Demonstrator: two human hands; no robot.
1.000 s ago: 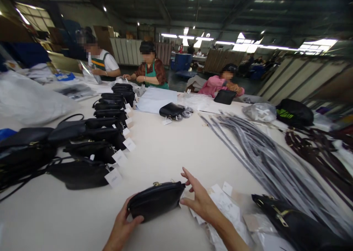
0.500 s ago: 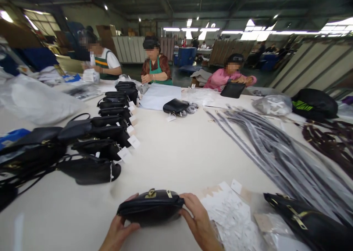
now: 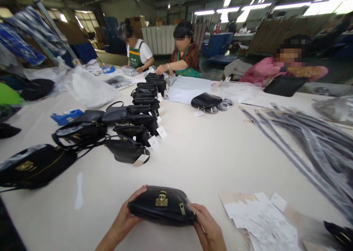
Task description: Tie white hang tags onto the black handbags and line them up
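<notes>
A small black handbag (image 3: 149, 204) with a gold clasp and a gold zip pull is held between my two hands over the front of the white table. My left hand (image 3: 127, 215) grips its left end, fingers behind and thumb in front. Around the right end, by the zip pull, my right hand (image 3: 206, 224) is closed. The clasp side faces up toward me. To the right of my right hand lies a heap of white tags (image 3: 261, 216).
Tagged black bags (image 3: 128, 150) stand in a row at left, beside larger black handbags (image 3: 38, 166). Grey wrapped straps (image 3: 309, 144) spread over the right side. A black bag (image 3: 205, 101) lies farther back. Several co-workers sit across the table (image 3: 187, 159), one in a pink sleeve (image 3: 255, 72).
The view has swung left. The handbag has tipped so that its clasp side shows more fully, with both hands still on its ends. A far co-worker's hand now reaches to the row's back end.
</notes>
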